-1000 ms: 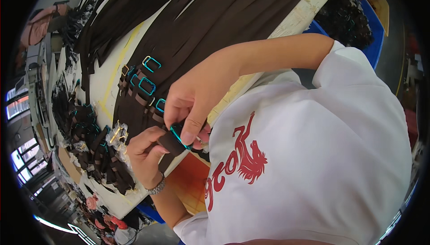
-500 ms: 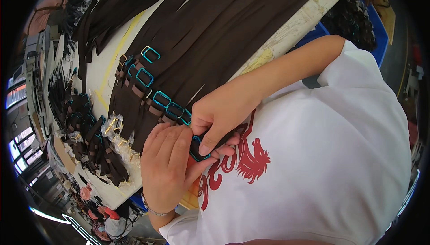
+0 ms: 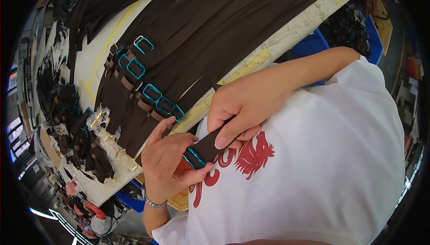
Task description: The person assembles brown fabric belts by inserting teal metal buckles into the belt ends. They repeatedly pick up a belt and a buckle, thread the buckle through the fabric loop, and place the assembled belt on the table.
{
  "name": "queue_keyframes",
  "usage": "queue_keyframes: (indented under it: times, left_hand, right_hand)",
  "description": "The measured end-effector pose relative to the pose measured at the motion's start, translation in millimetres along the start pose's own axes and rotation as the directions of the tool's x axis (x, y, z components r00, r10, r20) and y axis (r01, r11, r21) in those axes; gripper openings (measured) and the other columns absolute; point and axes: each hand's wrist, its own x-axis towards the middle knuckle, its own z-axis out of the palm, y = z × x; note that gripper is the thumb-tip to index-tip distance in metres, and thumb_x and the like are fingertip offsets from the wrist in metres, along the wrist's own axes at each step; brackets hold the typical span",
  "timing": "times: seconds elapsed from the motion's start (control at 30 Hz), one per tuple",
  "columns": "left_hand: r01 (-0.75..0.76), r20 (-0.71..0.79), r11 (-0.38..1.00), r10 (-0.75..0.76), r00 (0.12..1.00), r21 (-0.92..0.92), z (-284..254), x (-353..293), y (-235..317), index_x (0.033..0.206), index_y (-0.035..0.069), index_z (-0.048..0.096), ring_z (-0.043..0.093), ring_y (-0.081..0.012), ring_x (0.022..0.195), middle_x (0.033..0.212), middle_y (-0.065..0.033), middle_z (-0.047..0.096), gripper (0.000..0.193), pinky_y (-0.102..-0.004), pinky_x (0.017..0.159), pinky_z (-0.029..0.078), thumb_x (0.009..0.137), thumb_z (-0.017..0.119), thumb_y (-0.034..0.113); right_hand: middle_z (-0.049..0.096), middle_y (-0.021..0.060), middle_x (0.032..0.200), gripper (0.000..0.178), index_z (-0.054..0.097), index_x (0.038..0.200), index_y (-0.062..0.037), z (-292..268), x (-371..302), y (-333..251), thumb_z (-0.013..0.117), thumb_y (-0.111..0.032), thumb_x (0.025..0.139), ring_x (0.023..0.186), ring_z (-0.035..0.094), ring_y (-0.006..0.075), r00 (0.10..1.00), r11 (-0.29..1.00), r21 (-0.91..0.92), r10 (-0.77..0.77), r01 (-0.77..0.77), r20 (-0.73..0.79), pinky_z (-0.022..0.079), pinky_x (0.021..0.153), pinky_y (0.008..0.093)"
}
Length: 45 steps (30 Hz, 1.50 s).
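Close in front of my shirt, a dark brown belt strap (image 3: 208, 146) runs between my hands. A rectangular buckle (image 3: 194, 158) with shiny teal film sits at its end. My left hand (image 3: 162, 166), with a metal band at the wrist, grips the buckle end; its index finger is raised and the thumb lies at the buckle's lower edge. Thumb and curled fingers of my right hand (image 3: 244, 106) pinch the strap farther along. Beyond them on the table, a row of belts with teal-filmed buckles (image 3: 152, 92) and brown keeper loops lies over long dark straps (image 3: 215, 30).
The white table's worn edge (image 3: 268, 54) slants up to the right. Crumpled clear plastic with gold-coloured pieces (image 3: 112, 142) lies left of the belts, beside a heap of buckled straps (image 3: 71, 115). Blue bins (image 3: 313, 43) stand past the table edge. Another person (image 3: 99, 220) is at lower left.
My hands have drawn slightly apart, baring more strap between them. The buckle has turned to a flatter angle, and my left index finger has lifted. The view has shifted a little.
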Motion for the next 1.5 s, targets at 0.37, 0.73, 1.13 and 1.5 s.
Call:
queue_keyframes:
  times: [0.37,0.73,1.13,1.5]
  left_hand:
    - [0.372,0.135,0.894,-0.348,0.928,-0.25,-3,-32,-13,0.101,-0.003,0.075,0.068,-0.028,0.065,0.083,-0.0139,0.074,0.042,-0.0352,0.061,0.052,0.075,0.095,0.022]
    - [0.316,-0.063,0.948,-0.314,0.947,0.027,-7,-22,20,0.09,0.001,0.074,0.066,-0.0292,0.061,0.079,-0.0103,0.073,0.025,-0.0347,0.057,0.049,0.076,0.091,0.011]
    - [0.687,0.237,0.586,-0.661,0.712,-0.429,5,-22,23,0.086,-0.001,0.074,0.066,-0.0164,0.059,0.071,-0.0092,0.073,0.026,-0.0303,0.058,0.049,0.083,0.092,0.018]
    - [0.302,0.124,0.392,-0.417,0.9,-0.869,-1,-42,-2,0.086,-0.01,0.073,0.055,-0.0067,0.051,0.062,-0.0038,0.064,0.02,-0.0241,0.047,0.038,0.086,0.086,0.005]
  right_hand:
    - [0.062,0.0146,0.066,0.035,0.063,0.083,-0.0007,-14,-19,-25,0.072,-0.029,0.102,0.064,0.062,0.0355,0.975,0.657,-0.751,-0.204,0.067,-0.092,0.047,0.062,0.0451]
    - [0.066,0.0145,0.073,0.032,0.069,0.1,-0.0006,21,33,-9,0.073,-0.032,0.101,0.072,0.068,0.0385,0.924,0.619,-0.774,-0.359,0.132,-0.13,0.053,0.067,0.0454]
    - [0.068,0.0142,0.071,0.023,0.076,0.089,-0.0012,28,37,17,0.077,-0.024,0.094,0.061,0.061,0.0267,0.836,0.873,-0.436,-0.398,0.218,-0.379,0.047,0.058,0.0379]
    - [0.069,0.0023,0.07,0.028,0.073,0.092,-0.0019,22,30,-5,0.075,-0.027,0.104,0.062,0.065,0.0095,0.903,0.91,-0.03,-0.415,0.415,-0.111,0.046,0.053,0.0292]
